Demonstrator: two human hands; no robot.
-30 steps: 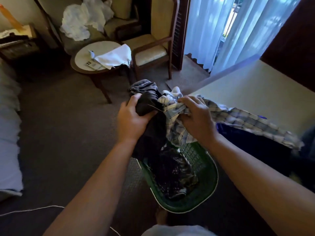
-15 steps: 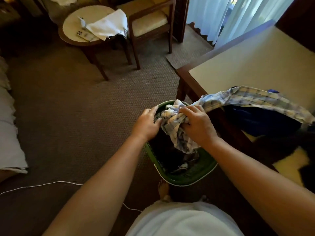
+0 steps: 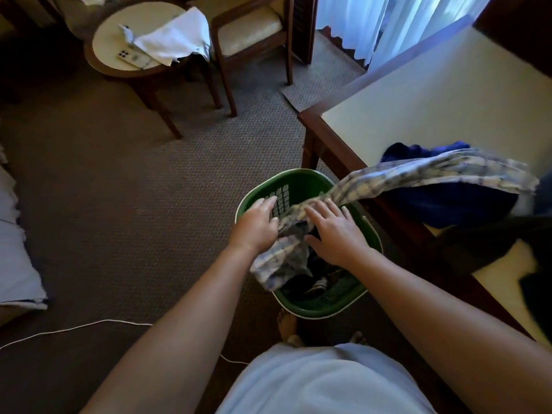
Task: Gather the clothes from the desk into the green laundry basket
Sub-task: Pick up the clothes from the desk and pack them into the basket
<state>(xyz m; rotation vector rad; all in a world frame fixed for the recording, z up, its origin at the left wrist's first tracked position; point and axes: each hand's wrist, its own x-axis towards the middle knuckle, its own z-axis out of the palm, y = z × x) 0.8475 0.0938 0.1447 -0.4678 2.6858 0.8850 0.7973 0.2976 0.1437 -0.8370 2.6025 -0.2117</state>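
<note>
The green laundry basket (image 3: pixel 321 307) stands on the carpet beside the desk (image 3: pixel 433 94), with dark clothes inside. A blue-and-white checked shirt (image 3: pixel 418 171) stretches from the desk top down into the basket. My left hand (image 3: pixel 257 227) and my right hand (image 3: pixel 336 231) are over the basket with fingers spread and straight, pressing on the shirt's bunched end. A dark blue garment (image 3: pixel 448 201) lies on the desk under the shirt. More dark clothing (image 3: pixel 490 243) lies on the desk near its front edge.
A round side table (image 3: pixel 113 46) with a white cloth (image 3: pixel 176 37) and a remote stands at the back left. A wooden chair (image 3: pixel 254 34) is beside it. A white cable (image 3: pixel 74 327) crosses the carpet. Bedding (image 3: pixel 15 264) is at the left edge. My bare feet (image 3: pixel 288 327) are just behind the basket.
My hands came down over the basket and opened from gripping to flat fingers on the shirt. The dark garment my left hand held now lies in the basket.
</note>
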